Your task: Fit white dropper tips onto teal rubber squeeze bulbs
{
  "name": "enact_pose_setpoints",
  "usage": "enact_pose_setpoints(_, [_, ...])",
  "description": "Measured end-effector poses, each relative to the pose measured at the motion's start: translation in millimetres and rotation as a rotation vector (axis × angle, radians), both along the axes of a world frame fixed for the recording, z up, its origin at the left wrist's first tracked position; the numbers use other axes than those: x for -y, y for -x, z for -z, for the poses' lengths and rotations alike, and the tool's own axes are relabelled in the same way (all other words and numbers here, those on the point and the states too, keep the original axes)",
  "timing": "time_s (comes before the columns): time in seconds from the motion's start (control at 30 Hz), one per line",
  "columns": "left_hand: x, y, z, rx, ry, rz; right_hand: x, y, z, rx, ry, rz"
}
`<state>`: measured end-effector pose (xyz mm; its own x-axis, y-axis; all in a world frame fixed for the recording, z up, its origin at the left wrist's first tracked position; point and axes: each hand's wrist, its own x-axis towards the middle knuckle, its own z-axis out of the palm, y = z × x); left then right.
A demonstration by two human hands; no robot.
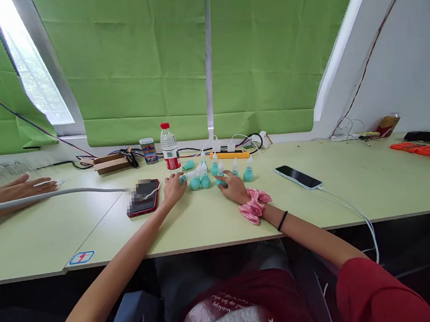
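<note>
Several teal squeeze bulbs with whitish pointed nozzles, which look like nasal aspirators, stand grouped on the table in front of me. My left hand [174, 189] is closed on a tilted nasal aspirator [182, 179] at the group's left end, its nozzle pointing right. The fingers of my right hand [234, 188] curl round an upright nasal aspirator [220, 169] near the middle. Between my hands stand more, including an upright bulb [205, 181]. Behind my left hand another teal bulb [188, 165] lies on its side. A separate bulb [248, 173] stands right of my right hand.
A red-capped bottle [170, 152], a can [149, 152] and a yellow power strip [230, 155] stand behind. A red-edged phone [143, 197] lies left, a charging phone [298, 176] right. Another person's hand [23, 188] rests far left. Orange cases [420, 151] lie far right.
</note>
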<state>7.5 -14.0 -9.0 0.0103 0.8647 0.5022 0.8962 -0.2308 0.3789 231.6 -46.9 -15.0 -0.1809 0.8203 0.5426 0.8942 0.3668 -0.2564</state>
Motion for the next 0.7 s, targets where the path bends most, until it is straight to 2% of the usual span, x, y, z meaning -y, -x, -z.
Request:
enact_pose_setpoints(0.13, [2.1, -0.1, 1.1, -0.065, -0.001, -0.023, 0.2, -0.1, 0.6, 0.004, -0.009, 0.006])
enact_pose_setpoints(0.3, [7.1, -2.8, -2.8, -0.01, -0.075, -0.042, 5.2, 1.9, -3.1, 0.036, -0.019, 0.047])
enact_pose_setpoints(0.47, [14.3, -11.7, -3.0, 0.064, -0.201, 0.132, 13.2, 7.0, -9.7, 0.049, -0.003, 0.159])
enact_pose_setpoints(0.6, [23.4, -22.4, 0.3, -0.007, -0.197, 0.301, 14.0, 7.9, -8.8, 0.097, 0.005, 0.177])
enact_pose_setpoints(0.7, [29.3, -28.8, 1.5, -0.066, -0.181, 0.37, 13.8, 7.2, -7.9, 0.135, 0.033, 0.178])
